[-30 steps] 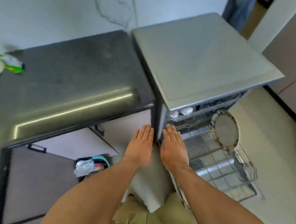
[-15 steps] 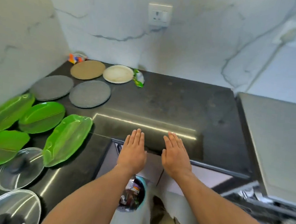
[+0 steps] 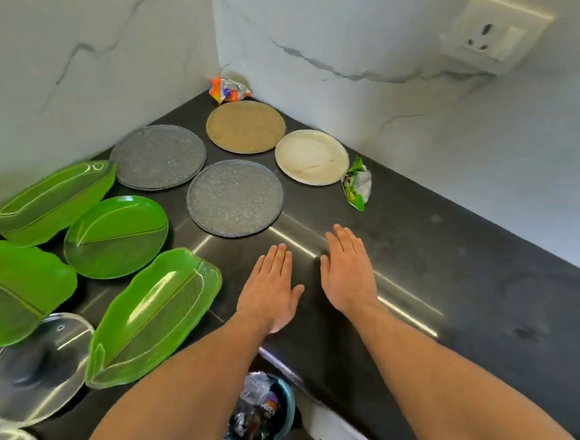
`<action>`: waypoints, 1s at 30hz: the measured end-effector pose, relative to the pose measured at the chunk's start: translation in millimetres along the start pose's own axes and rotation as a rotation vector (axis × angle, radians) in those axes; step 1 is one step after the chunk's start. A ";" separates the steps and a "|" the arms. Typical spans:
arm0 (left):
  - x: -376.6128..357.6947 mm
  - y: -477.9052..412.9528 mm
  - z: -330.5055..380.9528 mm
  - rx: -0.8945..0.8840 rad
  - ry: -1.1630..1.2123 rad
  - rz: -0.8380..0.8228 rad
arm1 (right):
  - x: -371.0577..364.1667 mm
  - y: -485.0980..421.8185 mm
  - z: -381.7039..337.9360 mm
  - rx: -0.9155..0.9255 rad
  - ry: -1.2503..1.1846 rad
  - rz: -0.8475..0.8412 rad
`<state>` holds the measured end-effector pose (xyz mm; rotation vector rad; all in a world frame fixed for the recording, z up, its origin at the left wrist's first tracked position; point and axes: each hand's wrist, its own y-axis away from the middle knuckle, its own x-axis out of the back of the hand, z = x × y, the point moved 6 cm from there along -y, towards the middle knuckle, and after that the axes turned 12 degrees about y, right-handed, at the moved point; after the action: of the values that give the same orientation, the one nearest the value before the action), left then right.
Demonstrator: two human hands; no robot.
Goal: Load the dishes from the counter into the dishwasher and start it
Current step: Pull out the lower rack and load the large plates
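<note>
1. The left hand [image 3: 270,287] is stretched forward, palm down, fingers straight and close together, holding nothing.
2. The right hand [image 3: 348,272] lies beside it, also flat, reaching slightly farther.
3. Both bare forearms run in from the lower edge.

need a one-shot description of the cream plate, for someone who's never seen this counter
Find the back corner of the black counter. Two plates sit along the wall leading right from it: a brown plate in the corner, then the cream plate. It is the only off-white plate there, with a crumpled green wrapper at its right edge.
</note>
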<state>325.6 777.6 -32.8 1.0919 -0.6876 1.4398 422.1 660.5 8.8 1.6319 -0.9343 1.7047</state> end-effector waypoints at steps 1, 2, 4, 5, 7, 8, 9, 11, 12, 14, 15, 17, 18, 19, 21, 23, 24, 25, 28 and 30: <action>3.3 -16.9 -2.2 0.001 0.005 0.011 | -4.6 -22.4 0.6 0.017 0.000 -0.005; 5.9 -31.8 -3.6 -0.002 0.010 0.020 | -8.7 -44.1 1.2 0.030 0.002 -0.003; 10.0 -51.3 -5.0 -0.010 0.017 0.025 | -14.3 -84.8 2.7 0.053 0.008 0.025; 10.5 -55.2 -5.8 -0.016 0.025 0.032 | -16.1 -103.1 3.6 0.063 0.008 0.052; 11.0 -56.4 -7.9 -0.030 0.031 0.067 | -19.0 -137.1 4.4 0.087 0.023 0.097; 11.6 -55.5 -9.0 -0.037 0.036 0.096 | -20.6 -152.2 3.8 0.098 0.035 0.102; 13.3 -53.6 -10.0 -0.026 0.034 0.126 | -21.7 -165.5 2.1 0.111 0.045 0.101; 17.7 -51.7 -15.6 0.057 0.038 0.213 | -21.8 -189.1 -1.8 0.143 0.065 0.089; 20.0 -52.2 -19.3 0.123 0.053 0.248 | -22.7 -198.0 -3.1 0.157 0.092 0.071; 20.7 -55.2 -26.5 0.247 0.085 0.270 | -26.5 -209.1 -3.2 0.167 0.167 -0.013; 19.4 -55.7 -28.8 0.287 0.090 0.278 | -28.5 -211.1 -3.0 0.172 0.200 -0.056; 17.3 -55.5 -31.5 0.323 0.106 0.301 | -28.2 -211.0 -6.1 0.206 0.253 -0.092; 18.2 -55.5 -31.8 0.325 0.107 0.324 | -25.8 -210.5 -9.0 0.239 0.280 -0.090; 20.5 -55.6 -31.9 0.320 0.096 0.362 | -22.6 -210.2 -12.6 0.283 0.315 -0.078; 26.8 -58.4 -32.4 0.291 0.057 0.437 | -15.9 -208.6 -19.2 0.372 0.407 -0.050; 37.7 -65.0 -31.5 0.228 -0.038 0.437 | -7.0 -208.3 -21.6 0.422 0.457 -0.028; 45.0 -68.6 -30.2 0.192 -0.120 0.393 | -0.2 -209.5 -21.5 0.429 0.470 -0.012; 52.1 -72.0 -27.6 0.154 -0.222 0.329 | 8.0 -210.9 -20.1 0.423 0.482 0.005; 68.6 -76.6 -19.6 0.093 -0.392 0.132 | 34.7 -213.1 -13.2 0.371 0.490 0.033; 76.8 -73.5 -17.6 0.117 -0.441 0.091 | 51.2 -207.5 -9.2 0.336 0.464 0.042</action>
<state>398.6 839.3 17.1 1.5090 -0.9823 1.3386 581.9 785.0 77.7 1.3172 -0.4784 2.2320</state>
